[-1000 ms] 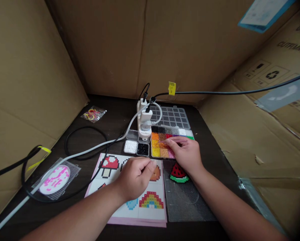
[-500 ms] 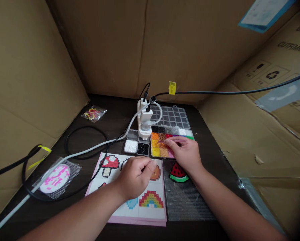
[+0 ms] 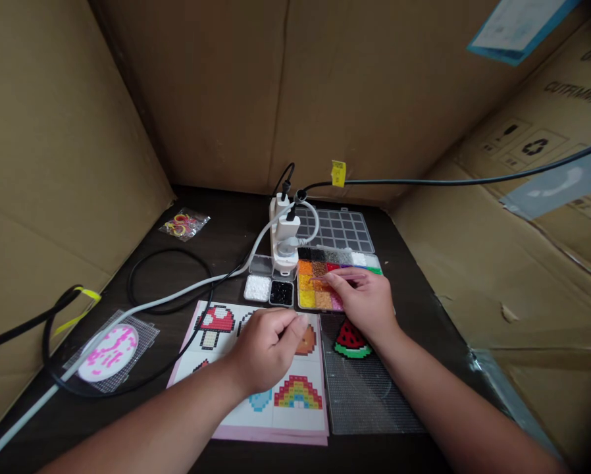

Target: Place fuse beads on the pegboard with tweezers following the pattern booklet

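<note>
Over the compartment box of coloured beads [image 3: 307, 299], my right hand [image 3: 367, 296] holds pink tweezers [image 3: 347, 277], their tips pointing left above the orange and yellow compartments. My left hand [image 3: 270, 345] is closed and rests on the pattern sheet [image 3: 246, 421]; whether anything is inside the fingers is hidden. A watermelon slice of beads [image 3: 353, 340] lies on the clear pegboard [image 3: 369, 401], partly beside my right wrist. Two small boxes, one of white beads [image 3: 258, 288] and one of black beads [image 3: 281, 292], stand behind the sheet.
A white power strip [image 3: 283, 243] with plugs stands beside the bead box, its open lid [image 3: 342, 230] behind. Cables cross the left side. A pink-and-white disc [image 3: 112, 353] and a bag of coloured rings [image 3: 184, 224] lie left. Cardboard walls [image 3: 216, 99] surround the table.
</note>
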Demonstrator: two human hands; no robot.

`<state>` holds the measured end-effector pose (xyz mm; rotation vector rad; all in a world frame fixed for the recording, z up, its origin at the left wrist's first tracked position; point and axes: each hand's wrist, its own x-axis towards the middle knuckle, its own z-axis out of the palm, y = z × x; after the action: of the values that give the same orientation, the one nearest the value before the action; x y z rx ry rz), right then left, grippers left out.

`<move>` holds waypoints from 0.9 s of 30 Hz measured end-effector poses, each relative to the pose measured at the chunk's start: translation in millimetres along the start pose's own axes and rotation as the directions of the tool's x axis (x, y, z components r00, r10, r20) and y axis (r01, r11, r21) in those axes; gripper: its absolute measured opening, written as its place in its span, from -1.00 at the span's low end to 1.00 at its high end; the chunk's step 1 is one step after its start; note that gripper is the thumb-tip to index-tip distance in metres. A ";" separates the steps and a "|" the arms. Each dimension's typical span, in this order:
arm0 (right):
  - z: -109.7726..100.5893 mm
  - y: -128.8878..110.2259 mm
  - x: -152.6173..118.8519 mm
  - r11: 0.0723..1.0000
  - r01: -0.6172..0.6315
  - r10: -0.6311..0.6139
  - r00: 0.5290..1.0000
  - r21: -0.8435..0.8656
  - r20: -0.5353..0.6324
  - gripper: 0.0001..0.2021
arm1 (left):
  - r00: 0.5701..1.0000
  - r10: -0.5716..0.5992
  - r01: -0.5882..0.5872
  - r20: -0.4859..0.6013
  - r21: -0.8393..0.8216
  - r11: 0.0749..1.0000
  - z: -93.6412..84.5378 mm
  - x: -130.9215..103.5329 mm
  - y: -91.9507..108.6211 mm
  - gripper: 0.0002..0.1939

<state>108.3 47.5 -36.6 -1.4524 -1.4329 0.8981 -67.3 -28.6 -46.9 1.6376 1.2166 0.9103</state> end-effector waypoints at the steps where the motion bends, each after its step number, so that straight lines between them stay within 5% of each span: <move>1: -0.1 -0.3 -0.1 1.000 0.004 -0.004 1.000 0.001 -0.006 -0.79 | 1.000 0.001 -0.001 0.000 0.003 1.000 0.0 0.3 -0.2 -0.57; 9: -12.9 -10.1 -3.0 0.997 0.077 -0.076 0.990 0.003 -0.122 -0.82 | 1.000 0.008 -0.008 -0.006 0.003 1.000 -0.4 0.6 0.4 -0.57; 17: -73.3 -35.4 -22.9 0.976 0.160 -0.101 0.933 0.146 -0.345 -0.86 | 1.000 -0.020 0.021 0.002 -0.020 1.000 0.2 0.5 -2.4 -0.57; 22: -107.4 -10.7 -50.8 0.992 0.006 0.043 0.924 0.125 -0.380 -0.82 | 0.999 -0.037 0.037 0.017 -0.033 0.999 0.5 0.5 -2.6 -0.57; 27: -120.0 29.2 -73.6 0.983 -0.083 0.143 0.909 0.165 -0.392 -0.83 | 0.998 -0.061 0.062 0.015 -0.025 0.998 -0.1 0.4 -1.8 -0.57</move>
<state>225.1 -35.9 -28.1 -1.5167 -0.9663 0.7029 -67.9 -27.9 -48.6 1.5758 1.2342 0.8704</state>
